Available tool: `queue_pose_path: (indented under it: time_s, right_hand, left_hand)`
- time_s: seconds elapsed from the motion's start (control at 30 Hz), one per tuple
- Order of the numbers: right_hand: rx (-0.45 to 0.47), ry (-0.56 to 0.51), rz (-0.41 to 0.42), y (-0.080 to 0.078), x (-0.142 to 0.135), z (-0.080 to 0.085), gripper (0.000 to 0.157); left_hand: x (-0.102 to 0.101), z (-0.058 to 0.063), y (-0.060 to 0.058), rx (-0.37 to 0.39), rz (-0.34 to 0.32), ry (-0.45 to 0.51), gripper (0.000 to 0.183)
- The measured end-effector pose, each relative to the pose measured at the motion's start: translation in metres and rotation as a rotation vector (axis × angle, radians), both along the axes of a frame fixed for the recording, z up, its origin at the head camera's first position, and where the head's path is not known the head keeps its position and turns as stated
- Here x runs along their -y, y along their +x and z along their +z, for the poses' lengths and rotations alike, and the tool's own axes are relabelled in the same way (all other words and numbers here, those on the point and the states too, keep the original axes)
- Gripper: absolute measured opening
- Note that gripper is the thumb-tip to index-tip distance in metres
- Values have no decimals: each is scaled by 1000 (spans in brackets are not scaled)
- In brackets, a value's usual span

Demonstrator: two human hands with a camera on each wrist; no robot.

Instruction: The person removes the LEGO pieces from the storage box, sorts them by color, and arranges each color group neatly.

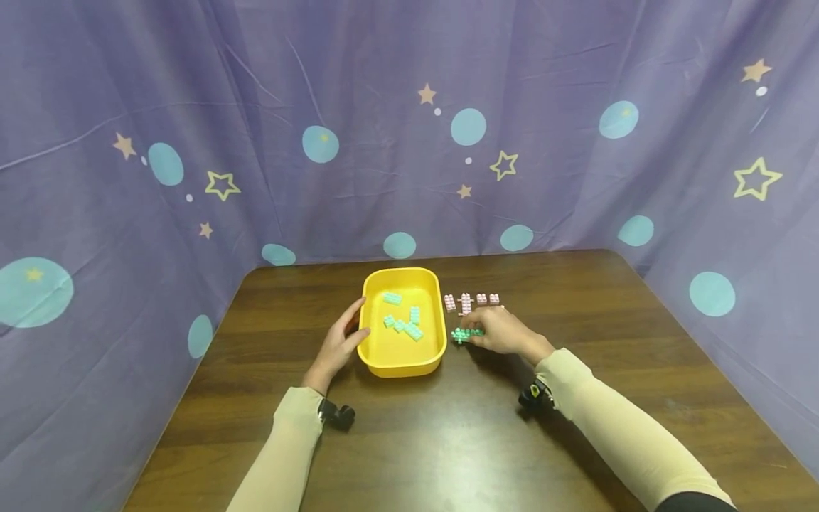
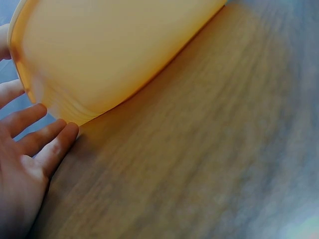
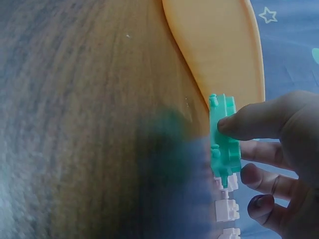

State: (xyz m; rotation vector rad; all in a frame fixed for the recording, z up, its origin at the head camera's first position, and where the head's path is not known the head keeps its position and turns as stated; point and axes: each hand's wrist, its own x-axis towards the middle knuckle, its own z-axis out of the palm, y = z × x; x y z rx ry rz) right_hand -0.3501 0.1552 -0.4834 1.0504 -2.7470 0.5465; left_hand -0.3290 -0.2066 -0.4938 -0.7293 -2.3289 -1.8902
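My left hand (image 1: 333, 350) rests against the left side of the yellow tray (image 1: 399, 371), its spread fingertips touching the outer wall in the left wrist view. Inside the tray lie several mint-green building bricks (image 1: 414, 331). Just right of the tray, my right hand (image 1: 502, 331) pinches a green toy-brick piece with small side pegs (image 3: 230, 154) between thumb and fingers. In the head view, part of this green piece is hidden by the fingers. Beyond the right hand, a pink brick piece with thin side rods (image 1: 466, 304) lies on the table.
Smaller pink bricks (image 1: 482, 299) form a row with the rodded piece, right of the tray's far half. All stand on a brown wooden table (image 1: 409, 441). A purple curtain (image 1: 384, 206) with stars and dots hangs around the table's back and sides.
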Motion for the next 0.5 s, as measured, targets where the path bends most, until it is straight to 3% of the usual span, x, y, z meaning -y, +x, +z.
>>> queue_pose_path:
  time_s: [0.3,0.5]
  right_hand:
    - [-3,19,-8,-1,1,-6,22]
    - [16,30,-9,1,2,-8,22]
  left_hand:
    - [1,0,0,-17,15,-18,63]
    - [1,1,1,-5,-9,2,64]
